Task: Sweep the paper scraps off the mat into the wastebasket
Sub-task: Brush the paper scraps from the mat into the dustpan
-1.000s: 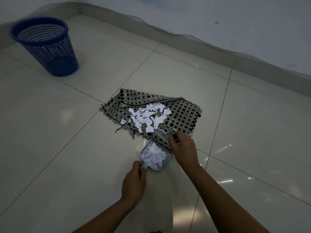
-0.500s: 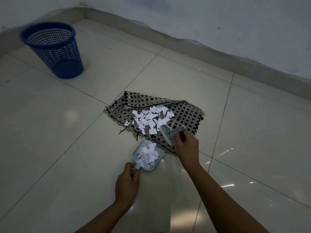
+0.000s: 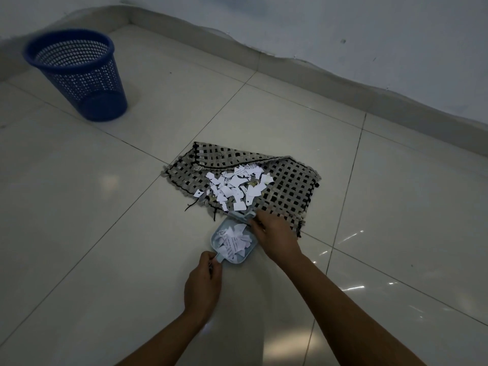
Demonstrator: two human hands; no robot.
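A black-and-grey checked woven mat [image 3: 290, 180] lies on the tiled floor, with a pile of white paper scraps [image 3: 235, 186] on its middle. At the mat's near edge sits a small light-blue dustpan [image 3: 249, 256] holding several scraps. My left hand [image 3: 203, 283] grips the dustpan's short handle. My right hand [image 3: 274, 233] is closed on a small light-blue brush [image 3: 241, 215] whose head rests at the dustpan's mouth, just below the pile. A blue mesh wastebasket [image 3: 79, 75] stands upright at the far left.
Glossy cream floor tiles [image 3: 105, 233] surround the mat. A wall with a skirting board [image 3: 343, 83] runs across the back, meeting another wall in the corner behind the wastebasket. Loose black threads trail off the mat's near left edge.
The brush came down from the pile's right side to the dustpan's mouth. The dustpan shifted slightly along the mat's near edge. More scraps sit in the pan.
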